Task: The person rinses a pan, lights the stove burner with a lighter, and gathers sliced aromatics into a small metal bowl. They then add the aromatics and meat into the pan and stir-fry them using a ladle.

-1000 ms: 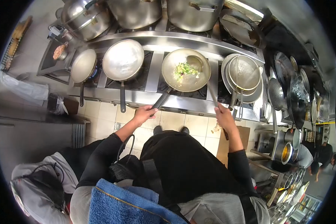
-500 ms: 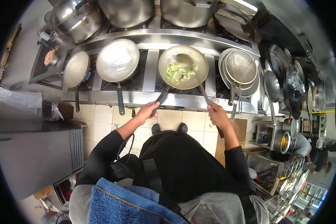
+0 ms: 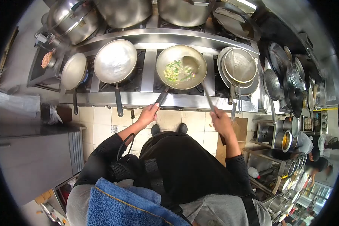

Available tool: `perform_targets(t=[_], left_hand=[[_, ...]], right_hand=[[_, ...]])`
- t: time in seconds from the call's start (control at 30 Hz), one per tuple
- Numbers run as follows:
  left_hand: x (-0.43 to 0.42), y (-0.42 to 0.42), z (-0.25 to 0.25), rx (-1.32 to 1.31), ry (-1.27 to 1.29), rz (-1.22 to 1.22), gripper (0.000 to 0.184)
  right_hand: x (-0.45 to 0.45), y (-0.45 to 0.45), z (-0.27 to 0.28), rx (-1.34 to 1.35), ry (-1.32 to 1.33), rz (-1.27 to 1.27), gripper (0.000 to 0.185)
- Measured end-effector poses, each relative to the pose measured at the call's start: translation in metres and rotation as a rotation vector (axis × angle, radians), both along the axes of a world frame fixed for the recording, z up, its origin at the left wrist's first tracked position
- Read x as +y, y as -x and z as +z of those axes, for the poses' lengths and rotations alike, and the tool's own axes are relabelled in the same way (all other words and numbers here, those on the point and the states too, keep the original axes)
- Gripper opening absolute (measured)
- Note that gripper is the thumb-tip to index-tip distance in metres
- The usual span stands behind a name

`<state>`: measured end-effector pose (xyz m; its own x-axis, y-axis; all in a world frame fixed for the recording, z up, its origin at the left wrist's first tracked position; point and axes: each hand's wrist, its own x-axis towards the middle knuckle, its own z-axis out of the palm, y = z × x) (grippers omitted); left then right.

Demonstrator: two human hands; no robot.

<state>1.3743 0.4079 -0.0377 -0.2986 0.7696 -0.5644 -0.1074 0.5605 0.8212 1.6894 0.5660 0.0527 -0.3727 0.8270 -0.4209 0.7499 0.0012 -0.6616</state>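
Note:
My left hand [image 3: 148, 115] is closed round the black handle of a frying pan [image 3: 181, 52] on the stove. Chopped green and pale pieces [image 3: 173, 71] lie in the left and lower part of this pan. In my right hand [image 3: 221, 121] is the handle of a long ladle [image 3: 208, 95], whose bowl rests inside the pan, right of the food. Two more pans stand to the left, a large shiny one [image 3: 115, 62] and a smaller one [image 3: 74, 71]. Nobody's hand is on them.
Large pots [image 3: 125, 13] line the back of the stove. Right of my pan is a stack of strainers and pans [image 3: 240, 66], with hanging woks [image 3: 294, 90] further right. A shelf rack [image 3: 265, 150] holds pots. Another person [image 3: 306, 145] is at the far right.
The ladle has moved within the pan, and the food has shifted toward the left side. The whole view has moved slightly, and the person at the lower left has gone out of view.

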Motion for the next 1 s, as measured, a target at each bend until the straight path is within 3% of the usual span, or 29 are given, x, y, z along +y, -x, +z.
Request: perform_targets(t=[0.13, 0.2, 0.3, 0.53, 0.6, 0.67, 0.87, 0.93, 0.97, 1.0], left_hand=[[-0.007, 0.004, -0.014, -0.073, -0.040, 0.016, 0.051], [-0.009, 0.004, -0.017, -0.036, -0.060, 0.047, 0.051], [-0.009, 0.002, -0.018, -0.048, -0.044, 0.058, 0.050], [-0.010, 0.002, -0.017, -0.006, -0.035, 0.038, 0.045], [-0.010, 0.002, -0.014, -0.013, -0.031, 0.054, 0.044], [-0.010, 0.005, -0.014, 0.006, -0.041, 0.041, 0.044], [-0.007, 0.004, -0.014, 0.007, -0.036, 0.024, 0.042], [-0.010, 0.004, -0.014, -0.008, -0.025, 0.048, 0.042], [-0.010, 0.004, -0.014, -0.006, -0.028, 0.041, 0.042], [-0.010, 0.004, -0.014, -0.004, -0.031, 0.033, 0.042]], right_hand=[[-0.040, 0.010, 0.022, 0.188, 0.274, 0.013, 0.043], [-0.041, 0.006, 0.008, 0.218, 0.258, 0.031, 0.043], [-0.014, 0.005, -0.012, 0.123, -0.045, 0.098, 0.042], [0.025, 0.011, -0.027, 0.089, -0.131, 0.029, 0.044], [0.002, 0.018, 0.008, 0.054, 0.113, 0.079, 0.044], [-0.020, 0.003, 0.008, 0.154, 0.172, 0.073, 0.045], [0.010, -0.013, -0.008, 0.025, -0.239, 0.141, 0.044], [0.021, -0.007, 0.013, 0.000, -0.194, 0.046, 0.044], [0.021, -0.006, 0.010, 0.109, -0.399, 0.076, 0.044], [0.019, -0.007, 0.010, 0.109, -0.400, 0.074, 0.044]])
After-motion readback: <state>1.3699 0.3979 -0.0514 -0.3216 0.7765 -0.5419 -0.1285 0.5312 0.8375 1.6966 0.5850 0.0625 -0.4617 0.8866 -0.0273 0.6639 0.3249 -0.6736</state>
